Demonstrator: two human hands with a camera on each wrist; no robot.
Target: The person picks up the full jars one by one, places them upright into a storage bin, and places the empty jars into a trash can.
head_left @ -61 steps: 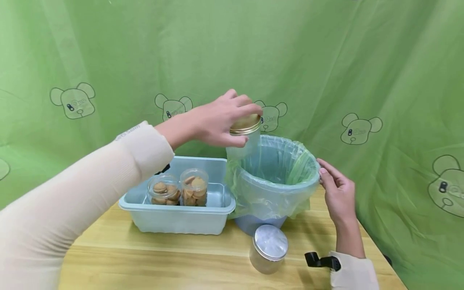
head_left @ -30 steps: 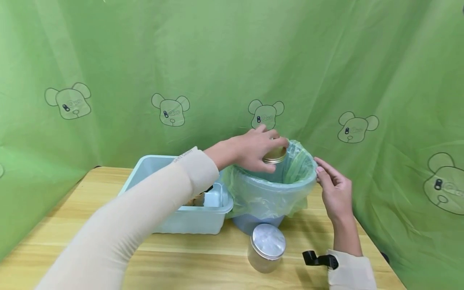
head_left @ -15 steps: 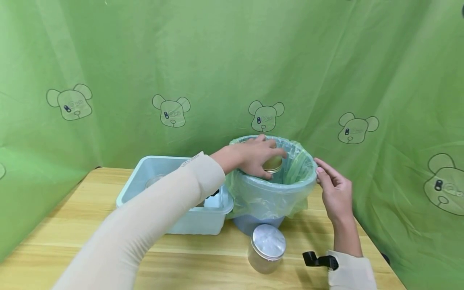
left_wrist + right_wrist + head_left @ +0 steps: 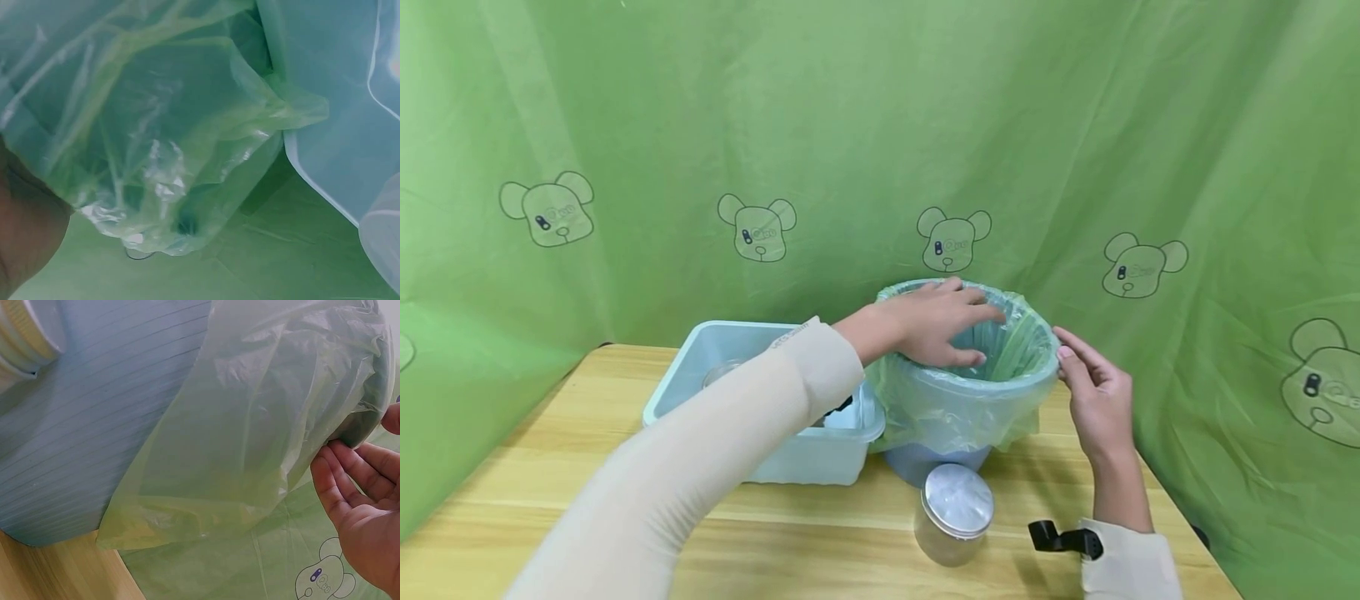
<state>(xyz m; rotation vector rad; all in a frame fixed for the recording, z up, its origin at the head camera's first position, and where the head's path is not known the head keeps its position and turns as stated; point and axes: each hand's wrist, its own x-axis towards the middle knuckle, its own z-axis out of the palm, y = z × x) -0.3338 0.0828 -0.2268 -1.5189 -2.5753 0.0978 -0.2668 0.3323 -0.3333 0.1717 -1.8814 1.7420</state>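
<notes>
My left hand [image 4: 936,327] hovers over the mouth of a round blue bin [image 4: 934,464], fingers and thumb spread apart with nothing between them. A thin pale green plastic bag [image 4: 962,417] lines the bin and folds down over its rim. The gold-lidded jar is out of sight. On the bin's right side, my right hand [image 4: 1101,404] pinches the rim between thumb and fingers, as the right wrist view also shows with the fingers [image 4: 334,481] under the rim. In the left wrist view, the crinkled bag [image 4: 169,150] fills most of the picture.
A jar with a silver lid [image 4: 955,512] stands on the wooden table [image 4: 820,550] in front of the bin. Left of the bin is a light blue tub [image 4: 805,467]; my left sleeve [image 4: 737,425] covers much of it and the jars inside. A green curtain [image 4: 850,125] hangs behind.
My left hand carried the gold-lidded jar rightward over the bin, lowered it inside and let go; its fingers have spread. The right hand stays on the rim.
</notes>
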